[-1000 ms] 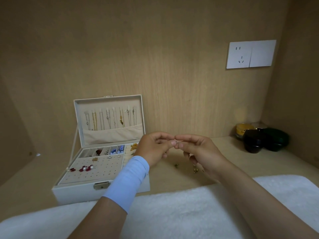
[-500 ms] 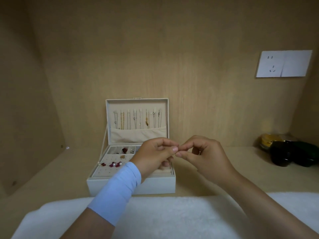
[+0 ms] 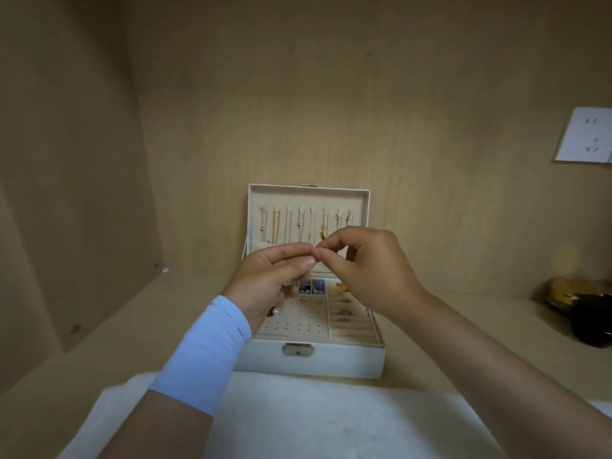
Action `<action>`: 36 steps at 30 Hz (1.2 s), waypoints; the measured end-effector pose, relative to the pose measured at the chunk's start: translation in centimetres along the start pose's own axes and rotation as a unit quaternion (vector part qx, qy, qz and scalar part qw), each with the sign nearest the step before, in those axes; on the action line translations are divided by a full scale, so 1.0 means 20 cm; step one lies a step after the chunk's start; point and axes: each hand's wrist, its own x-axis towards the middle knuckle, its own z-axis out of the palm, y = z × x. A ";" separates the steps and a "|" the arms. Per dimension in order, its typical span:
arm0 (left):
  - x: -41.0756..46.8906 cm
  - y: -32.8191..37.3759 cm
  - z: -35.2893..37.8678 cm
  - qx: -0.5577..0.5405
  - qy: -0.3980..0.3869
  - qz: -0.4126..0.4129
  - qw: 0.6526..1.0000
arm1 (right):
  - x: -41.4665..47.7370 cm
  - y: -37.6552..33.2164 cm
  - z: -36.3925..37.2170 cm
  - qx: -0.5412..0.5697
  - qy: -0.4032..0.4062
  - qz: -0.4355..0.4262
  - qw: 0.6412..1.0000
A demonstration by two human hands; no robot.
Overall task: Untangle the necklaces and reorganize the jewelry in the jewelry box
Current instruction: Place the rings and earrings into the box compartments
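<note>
Nearest edge: a white towel covers the front of the shelf. Its far border runs along the front of the jewelry box; contact cannot be confirmed. Both forearms cross above the towel, the left wearing a light-blue wrist wrap.

The left hand and right hand hang above the open box, meeting tip to tip. On each, thumb and forefinger are pressed together, pinching a small item too small to identify. The other fingers are curled under.

Below the hands, the box tray shows a perforated earring panel on the left and ring rolls on the right. Small compartments behind them hold blue pieces. A metal latch sits mid-front.

The lid stands upright near the back wall, with necklaces hanging inside it in separate vertical lines.

Bare shelf lies on both sides of the box. Dark jars stand well apart at the right edge, with a wall socket above them. The left side wall closes that side.
</note>
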 end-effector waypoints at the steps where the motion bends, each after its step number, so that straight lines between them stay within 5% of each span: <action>1: 0.00 0.00 -0.02 0.001 0.018 0.004 1.000 | 0.01 -0.01 0.01 0.002 -0.012 -0.006 1.000; 24: -0.02 -0.01 -0.15 0.167 0.014 0.024 0.986 | 0.00 0.04 0.15 0.135 -0.086 0.030 0.987; 30: -0.02 -0.04 -0.21 0.424 0.067 0.063 0.901 | -0.05 0.09 0.21 -0.024 -0.160 0.095 0.982; 36: -0.03 -0.03 -0.22 0.526 0.022 0.022 0.850 | -0.06 0.07 0.25 -0.106 -0.180 0.083 0.974</action>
